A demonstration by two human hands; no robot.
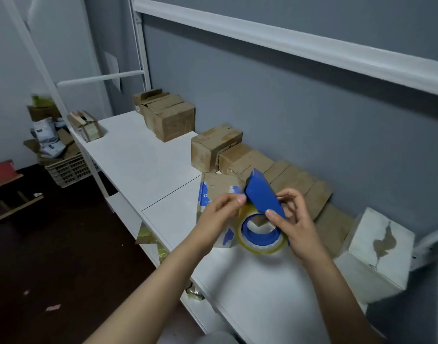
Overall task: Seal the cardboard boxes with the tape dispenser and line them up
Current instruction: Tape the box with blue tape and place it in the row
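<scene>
The right hand (296, 225) grips one blue plastic tape dispenser (262, 196) carrying one clear tape roll (261, 247); the left hand (219, 211) pinches its edge. Labels on the brown cardboard boxes (214, 147) are unreadable.

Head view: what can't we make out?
- Front box top: partly covered by the left hand and tape dispenser.
- Tape end: hidden behind the left hand's fingers.
- Basket contents: blurred, too small.
- White box: right edge lost in blur.

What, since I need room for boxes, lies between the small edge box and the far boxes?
Only bare table between small box and far boxes, head view.
</scene>
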